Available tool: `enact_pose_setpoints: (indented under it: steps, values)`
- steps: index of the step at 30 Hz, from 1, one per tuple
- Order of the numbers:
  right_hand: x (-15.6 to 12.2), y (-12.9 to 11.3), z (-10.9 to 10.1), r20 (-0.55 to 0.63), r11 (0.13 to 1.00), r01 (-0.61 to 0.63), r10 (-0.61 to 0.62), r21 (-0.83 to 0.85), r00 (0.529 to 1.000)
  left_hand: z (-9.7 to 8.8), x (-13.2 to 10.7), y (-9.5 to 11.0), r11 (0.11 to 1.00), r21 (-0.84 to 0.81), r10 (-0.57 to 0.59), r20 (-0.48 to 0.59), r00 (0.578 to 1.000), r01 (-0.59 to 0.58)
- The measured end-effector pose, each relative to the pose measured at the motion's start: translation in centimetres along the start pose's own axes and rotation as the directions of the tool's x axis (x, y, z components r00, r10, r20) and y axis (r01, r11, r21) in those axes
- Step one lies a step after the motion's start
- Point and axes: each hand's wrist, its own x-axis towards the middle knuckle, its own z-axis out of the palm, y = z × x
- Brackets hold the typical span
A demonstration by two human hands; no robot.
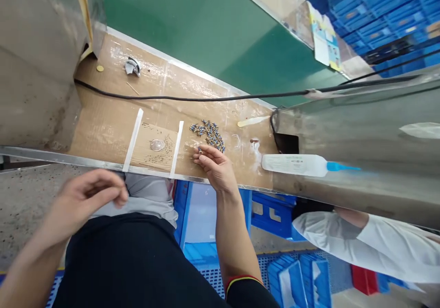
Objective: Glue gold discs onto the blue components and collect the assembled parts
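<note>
One left hand [87,195], grip unclear, one right hand [217,167] with one pinched blue part [200,150]

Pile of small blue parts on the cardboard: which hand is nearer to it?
Right. The right hand is just on the near side of the pile; the left hand is much farther off, to the pile's left, and blurred.

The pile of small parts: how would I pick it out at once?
Start at the brown work surface alongside the green surface. Right of both white tape strips, just beyond the right hand, lies the pile of small parts. Unlike the fine dark specks between the strips, it is a dense heap of blue and gold-coloured pieces.
</note>
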Motion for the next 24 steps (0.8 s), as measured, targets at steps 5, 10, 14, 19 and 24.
enact_pose_setpoints:
  steps: [5,10,14,19,24]
  values:
    - [-0.2,0.3,0.4,-0.046,0.998,0.060,-0.060,-0.013,0.997,6.2,4.6,-1.2,0.889,-0.454,-0.047,0.044,0.998,0.062]
    - [-0.2,0.8,1.0,-0.108,0.988,0.148,-0.151,-0.038,0.983,7.0,5.1,-1.4,0.888,-0.457,-0.024,0.061,0.998,0.050]
    - [-0.7,0.4,1.4,-0.125,0.963,0.205,-0.229,-0.175,0.965,7.2,4.8,-1.5,0.901,-0.434,-0.023,0.026,0.999,0.032]
    - [-1.2,-0.3,1.9,-0.027,0.730,0.389,-0.486,-0.562,0.874,7.4,5.0,-1.8,0.922,-0.388,0.013,-0.006,1.000,-0.014]
    - [-0.7,-0.1,2.4,0.181,0.424,0.502,-0.601,-0.754,0.779,6.6,5.4,-2.0,0.934,-0.356,0.032,0.021,0.999,-0.023]
